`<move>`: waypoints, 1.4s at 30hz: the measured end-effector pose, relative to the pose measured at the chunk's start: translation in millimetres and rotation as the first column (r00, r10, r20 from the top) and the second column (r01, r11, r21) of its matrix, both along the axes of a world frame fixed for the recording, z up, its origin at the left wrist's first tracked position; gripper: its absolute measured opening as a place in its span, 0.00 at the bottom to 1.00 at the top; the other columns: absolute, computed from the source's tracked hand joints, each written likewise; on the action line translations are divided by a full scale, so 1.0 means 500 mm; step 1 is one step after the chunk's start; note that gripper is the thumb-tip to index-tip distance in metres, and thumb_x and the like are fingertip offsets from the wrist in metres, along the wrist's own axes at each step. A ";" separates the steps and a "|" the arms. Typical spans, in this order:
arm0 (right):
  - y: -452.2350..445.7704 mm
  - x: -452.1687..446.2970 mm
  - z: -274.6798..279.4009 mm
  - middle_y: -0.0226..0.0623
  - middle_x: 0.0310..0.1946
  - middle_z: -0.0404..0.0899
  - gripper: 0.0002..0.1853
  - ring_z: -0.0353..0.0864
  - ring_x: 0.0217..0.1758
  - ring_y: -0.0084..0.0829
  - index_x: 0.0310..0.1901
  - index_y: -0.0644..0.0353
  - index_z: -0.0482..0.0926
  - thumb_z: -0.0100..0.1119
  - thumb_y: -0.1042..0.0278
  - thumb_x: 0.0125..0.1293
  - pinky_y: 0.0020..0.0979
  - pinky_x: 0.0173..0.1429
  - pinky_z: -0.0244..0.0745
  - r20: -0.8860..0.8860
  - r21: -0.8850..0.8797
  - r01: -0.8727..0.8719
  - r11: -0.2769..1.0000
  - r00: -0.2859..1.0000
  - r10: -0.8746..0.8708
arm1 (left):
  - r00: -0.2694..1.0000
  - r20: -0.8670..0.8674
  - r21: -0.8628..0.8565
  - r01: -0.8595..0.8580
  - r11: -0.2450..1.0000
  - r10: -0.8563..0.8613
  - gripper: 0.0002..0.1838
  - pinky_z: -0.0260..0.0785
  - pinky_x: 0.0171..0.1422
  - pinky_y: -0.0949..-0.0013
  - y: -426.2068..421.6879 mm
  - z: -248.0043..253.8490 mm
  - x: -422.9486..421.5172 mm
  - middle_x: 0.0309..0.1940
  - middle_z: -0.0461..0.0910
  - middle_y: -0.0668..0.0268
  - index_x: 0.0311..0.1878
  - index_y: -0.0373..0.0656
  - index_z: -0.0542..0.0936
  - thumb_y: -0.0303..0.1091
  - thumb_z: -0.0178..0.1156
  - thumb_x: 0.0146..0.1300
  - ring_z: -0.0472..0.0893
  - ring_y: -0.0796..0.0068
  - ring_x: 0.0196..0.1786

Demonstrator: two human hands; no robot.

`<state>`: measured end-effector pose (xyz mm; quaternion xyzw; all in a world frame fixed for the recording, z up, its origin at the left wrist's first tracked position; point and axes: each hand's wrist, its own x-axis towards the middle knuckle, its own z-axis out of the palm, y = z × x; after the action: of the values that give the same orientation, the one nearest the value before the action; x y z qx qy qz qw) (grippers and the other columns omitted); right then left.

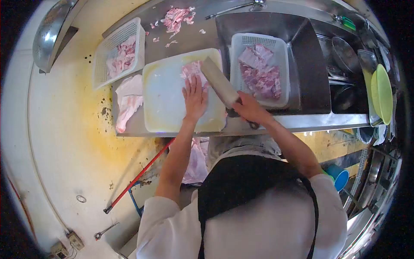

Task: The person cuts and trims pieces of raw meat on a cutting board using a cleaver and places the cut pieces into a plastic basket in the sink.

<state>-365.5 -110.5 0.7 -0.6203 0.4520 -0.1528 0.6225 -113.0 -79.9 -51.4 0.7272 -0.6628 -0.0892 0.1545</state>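
Observation:
My left hand (196, 98) lies flat with fingers stretched over a piece of raw meat (191, 69) on the white cutting board (166, 101). In my right hand (252, 108) is the handle of a cleaver (219, 82). Its broad blade slants up and left over the board's right side, close beside the meat; whether the edge touches it I cannot tell. To the left of the board, a large pale cut of meat with a leg shape (128, 100) rests on the steel counter.
A white basket of meat pieces (139, 52) stands at the counter's left end. Another white basket (284, 71) with ribbed meat sits in the sink (302, 56). Scraps (176, 19) lie at the back near the faucet (241, 6). A red pole (140, 175) leans below the counter.

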 end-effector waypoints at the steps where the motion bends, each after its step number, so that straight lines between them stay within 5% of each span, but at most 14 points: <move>1: 0.002 -0.010 -0.003 0.39 0.27 0.78 0.18 0.77 0.19 0.29 0.53 0.67 0.74 0.58 0.64 0.67 0.34 0.24 0.73 -0.020 -0.011 -0.026 1.000 0.999 0.025 | 1.000 -0.012 -0.010 0.001 1.000 -0.001 0.33 0.38 0.78 0.31 -0.003 0.001 0.001 0.82 0.47 0.57 0.80 0.45 0.54 0.48 0.43 0.76 0.43 0.42 0.82; 6: -0.035 -0.007 0.064 0.34 0.23 0.75 0.18 0.72 0.16 0.24 0.52 0.67 0.74 0.56 0.61 0.68 0.32 0.22 0.69 -0.048 0.046 -0.079 0.996 0.996 0.081 | 0.999 -0.054 -0.015 0.004 1.000 -0.005 0.33 0.36 0.78 0.29 0.004 0.002 0.001 0.82 0.46 0.58 0.79 0.44 0.56 0.49 0.42 0.77 0.42 0.41 0.82; 9: -0.099 0.064 0.036 0.38 0.26 0.77 0.18 0.75 0.17 0.29 0.51 0.67 0.74 0.57 0.62 0.67 0.35 0.25 0.72 -0.030 0.030 -0.110 0.994 0.993 0.111 | 0.999 0.048 -0.064 -0.010 0.998 0.014 0.30 0.42 0.79 0.37 0.000 0.010 0.000 0.79 0.56 0.55 0.76 0.43 0.63 0.46 0.46 0.76 0.53 0.44 0.80; 12: -0.102 0.066 0.053 0.39 0.26 0.78 0.18 0.76 0.17 0.30 0.51 0.68 0.74 0.57 0.62 0.67 0.37 0.26 0.73 -0.051 0.045 -0.114 0.992 0.992 0.117 | 0.977 -0.134 -0.312 0.120 0.942 -0.169 0.23 0.62 0.72 0.47 -0.025 0.017 0.049 0.64 0.75 0.52 0.65 0.40 0.74 0.39 0.50 0.72 0.74 0.46 0.66; 15: -0.042 0.014 0.063 0.35 0.23 0.75 0.18 0.74 0.18 0.26 0.50 0.67 0.74 0.56 0.61 0.68 0.34 0.26 0.71 -0.107 0.030 -0.126 0.992 0.986 0.129 | 0.839 -0.534 -0.139 -0.207 0.968 0.103 0.14 0.74 0.56 0.52 -0.060 0.045 0.083 0.45 0.85 0.54 0.48 0.37 0.82 0.35 0.55 0.66 0.83 0.49 0.46; 18: 0.039 -0.065 0.082 0.31 0.20 0.72 0.16 0.72 0.17 0.24 0.50 0.66 0.73 0.55 0.61 0.70 0.31 0.26 0.69 0.053 0.167 -0.150 0.974 0.988 0.143 | 0.915 -0.379 -0.006 -0.148 0.989 0.135 0.14 0.75 0.47 0.49 -0.109 0.061 0.103 0.38 0.86 0.53 0.39 0.38 0.83 0.40 0.56 0.63 0.84 0.48 0.40; 21: 0.067 -0.103 0.127 0.31 0.20 0.72 0.16 0.71 0.16 0.23 0.52 0.65 0.73 0.56 0.62 0.71 0.30 0.23 0.67 -0.070 0.313 -0.125 0.941 0.986 0.154 | 0.985 -0.132 0.091 -0.096 0.991 0.107 0.18 0.75 0.47 0.48 -0.144 0.071 0.071 0.37 0.86 0.52 0.37 0.40 0.84 0.47 0.57 0.60 0.84 0.47 0.42; 24: 0.101 -0.086 0.041 0.31 0.21 0.73 0.17 0.70 0.15 0.23 0.54 0.65 0.73 0.57 0.62 0.70 0.29 0.21 0.66 -0.025 -0.001 -0.003 1.000 1.000 0.003 | 0.995 0.095 0.278 -0.057 0.959 0.031 0.20 0.75 0.46 0.49 -0.151 0.091 0.039 0.37 0.85 0.51 0.39 0.42 0.84 0.50 0.55 0.59 0.84 0.46 0.42; 26: 0.108 -0.047 -0.021 0.31 0.21 0.73 0.17 0.71 0.15 0.23 0.55 0.64 0.74 0.57 0.63 0.70 0.29 0.21 0.66 0.050 -0.139 0.084 0.987 0.996 -0.078 | 0.998 0.059 0.280 -0.041 0.959 0.026 0.18 0.75 0.46 0.49 -0.151 0.090 0.044 0.37 0.85 0.51 0.38 0.43 0.84 0.48 0.57 0.58 0.84 0.47 0.42; 29: 0.076 0.040 0.009 0.31 0.21 0.75 0.16 0.73 0.16 0.24 0.54 0.65 0.74 0.56 0.64 0.70 0.31 0.21 0.69 0.106 0.059 0.181 0.982 0.977 -0.186 | 0.995 -0.090 0.186 0.052 0.981 -0.036 0.15 0.75 0.46 0.50 -0.146 0.058 0.089 0.36 0.85 0.52 0.38 0.45 0.84 0.46 0.58 0.57 0.84 0.48 0.41; 32: 0.036 0.110 -0.061 0.34 0.22 0.76 0.16 0.75 0.17 0.24 0.53 0.65 0.73 0.56 0.64 0.70 0.32 0.22 0.70 0.045 -0.097 0.189 0.977 0.982 -0.186 | 0.978 -0.180 0.146 0.130 0.981 -0.103 0.13 0.74 0.44 0.51 -0.152 0.029 0.121 0.34 0.85 0.54 0.36 0.44 0.83 0.43 0.59 0.57 0.84 0.51 0.38; 35: 0.039 0.104 -0.031 0.50 0.28 0.79 0.17 0.81 0.22 0.40 0.47 0.69 0.71 0.57 0.62 0.69 0.42 0.30 0.77 0.105 0.001 0.142 0.990 0.984 -0.141 | 0.952 -0.298 0.115 0.106 0.988 -0.068 0.11 0.73 0.42 0.53 -0.145 0.027 0.116 0.31 0.84 0.55 0.35 0.43 0.83 0.41 0.58 0.58 0.84 0.53 0.36; 39: 0.113 0.024 -0.006 0.44 0.26 0.78 0.19 0.78 0.19 0.35 0.52 0.68 0.72 0.57 0.61 0.69 0.38 0.26 0.73 0.010 0.117 0.044 0.992 0.999 -0.045 | 0.923 -0.377 0.127 0.128 0.984 -0.072 0.11 0.74 0.41 0.64 -0.140 0.038 0.124 0.29 0.83 0.58 0.39 0.40 0.83 0.36 0.59 0.60 0.82 0.67 0.33; 42: 0.114 -0.031 0.062 0.35 0.21 0.76 0.20 0.73 0.16 0.25 0.57 0.64 0.73 0.56 0.60 0.70 0.32 0.22 0.69 0.051 0.260 -0.040 0.965 0.998 0.028 | 0.921 -0.388 0.148 0.016 0.989 0.043 0.11 0.73 0.40 0.57 -0.126 0.045 0.139 0.29 0.83 0.56 0.35 0.43 0.83 0.39 0.58 0.59 0.83 0.56 0.33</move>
<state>-380.8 -53.6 31.7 -0.5369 0.4427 -0.0960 0.7117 -43.7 -142.9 -28.9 0.7090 -0.6052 -0.2799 0.2295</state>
